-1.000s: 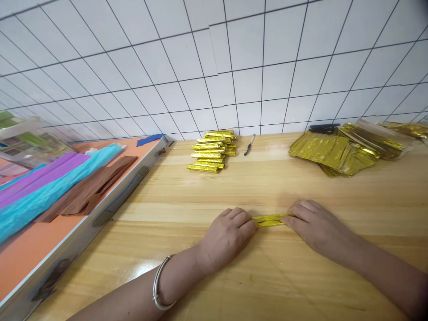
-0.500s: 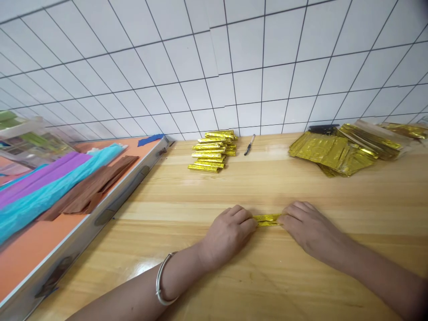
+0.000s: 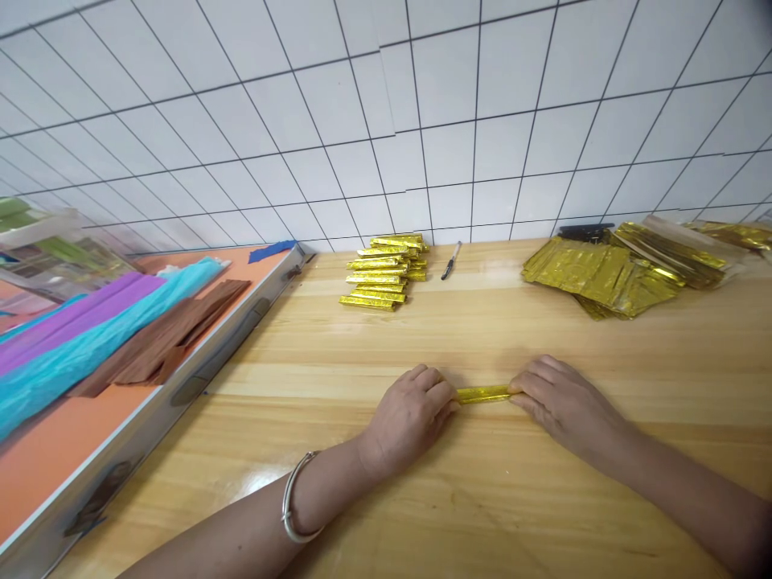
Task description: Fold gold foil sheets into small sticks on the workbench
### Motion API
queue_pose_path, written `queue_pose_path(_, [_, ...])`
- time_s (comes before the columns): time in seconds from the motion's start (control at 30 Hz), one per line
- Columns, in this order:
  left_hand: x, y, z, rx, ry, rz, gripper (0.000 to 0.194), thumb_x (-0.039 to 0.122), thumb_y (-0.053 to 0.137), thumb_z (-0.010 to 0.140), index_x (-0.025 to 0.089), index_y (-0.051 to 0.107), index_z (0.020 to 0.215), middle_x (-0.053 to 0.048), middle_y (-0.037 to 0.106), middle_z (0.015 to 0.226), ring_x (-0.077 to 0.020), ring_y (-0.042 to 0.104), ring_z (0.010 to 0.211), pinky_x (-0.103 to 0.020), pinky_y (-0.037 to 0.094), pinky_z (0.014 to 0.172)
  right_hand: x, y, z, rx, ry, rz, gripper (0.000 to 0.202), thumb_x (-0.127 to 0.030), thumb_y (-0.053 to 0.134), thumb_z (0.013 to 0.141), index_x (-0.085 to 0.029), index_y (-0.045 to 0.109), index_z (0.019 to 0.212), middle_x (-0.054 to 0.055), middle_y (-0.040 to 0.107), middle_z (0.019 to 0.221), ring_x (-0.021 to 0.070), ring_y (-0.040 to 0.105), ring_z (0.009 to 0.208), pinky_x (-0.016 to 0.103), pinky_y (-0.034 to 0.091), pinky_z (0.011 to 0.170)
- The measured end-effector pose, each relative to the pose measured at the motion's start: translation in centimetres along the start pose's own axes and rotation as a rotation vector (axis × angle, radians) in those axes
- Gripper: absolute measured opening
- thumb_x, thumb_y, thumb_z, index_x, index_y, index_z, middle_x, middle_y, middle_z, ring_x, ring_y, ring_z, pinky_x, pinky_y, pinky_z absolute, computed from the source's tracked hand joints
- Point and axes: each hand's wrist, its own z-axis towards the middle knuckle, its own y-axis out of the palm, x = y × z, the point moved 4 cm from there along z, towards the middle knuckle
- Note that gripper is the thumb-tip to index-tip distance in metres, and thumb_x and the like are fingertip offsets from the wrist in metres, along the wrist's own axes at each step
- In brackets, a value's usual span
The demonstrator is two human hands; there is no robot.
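Note:
A narrow folded strip of gold foil paper (image 3: 484,394) lies low over the wooden table, stretched between my two hands. My left hand (image 3: 410,414), with a silver bangle on its wrist, is closed on the strip's left end. The right end is pinched by my right hand (image 3: 558,402), fingers curled together. Both ends of the strip are hidden under the fingers. Beyond my left hand, near the wall, sits a stack of similar folded gold foil strips (image 3: 386,277).
A pen (image 3: 451,261) lies beside the stack. At the back right is a pile of gold foil sheets (image 3: 594,273) with a black object (image 3: 585,232) behind it. An orange-topped raised board (image 3: 36,482) on the left carries purple, turquoise and brown crepe paper (image 3: 174,330).
The foil strip looked split into two layers with a gap; now it is one narrower band. My fingers have closed over it, and the right hand has shifted slightly away from me.

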Motion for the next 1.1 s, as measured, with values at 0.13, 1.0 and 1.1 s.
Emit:
queue_pose_path(0.13, [-0.1, -0.1, 0.0, -0.014, -0.014, 0.027, 0.017, 0.025, 0.043, 0.091, 0.017, 0.056, 0.083, -0.005, 0.056, 0.083, -0.0179, 0.049, 0.079, -0.030, 0.043, 0.071, 0.4, -0.3, 0.1, 0.000, -0.011, 0.037, 0.017, -0.026, 0.046, 0.091, -0.019, 0.059, 0.082, 0.004, 0.058, 0.079, 0.0195, 0.049, 0.077, 0.034, 0.039, 0.069])
queue_pose_path(1.0, [-1.4, -0.1, 0.9, -0.024, -0.064, -0.097, 0.003, 0.019, 0.052, 0.082, 0.017, 0.051, 0.080, -0.003, 0.053, 0.084, -0.0159, 0.051, 0.078, -0.026, 0.042, 0.066, 1.9, -0.2, -0.2, 0.087, 0.072, 0.080, 0.013, -0.028, 0.050, 0.087, -0.020, 0.059, 0.094, 0.006, 0.058, 0.089, 0.0206, 0.052, 0.085, 0.035, 0.044, 0.073])
queue_pose_path(1.1, [-1.2, 0.2, 0.5, -0.010, 0.000, -0.091, 0.002, 0.018, 0.050, 0.082, 0.017, 0.049, 0.081, -0.004, 0.054, 0.083, -0.0159, 0.051, 0.076, -0.027, 0.042, 0.067, 1.7, -0.3, -0.2, 0.064, 0.061, 0.093, 0.012, -0.027, 0.051, 0.087, -0.020, 0.058, 0.094, 0.006, 0.057, 0.090, 0.0205, 0.051, 0.087, 0.035, 0.043, 0.074])
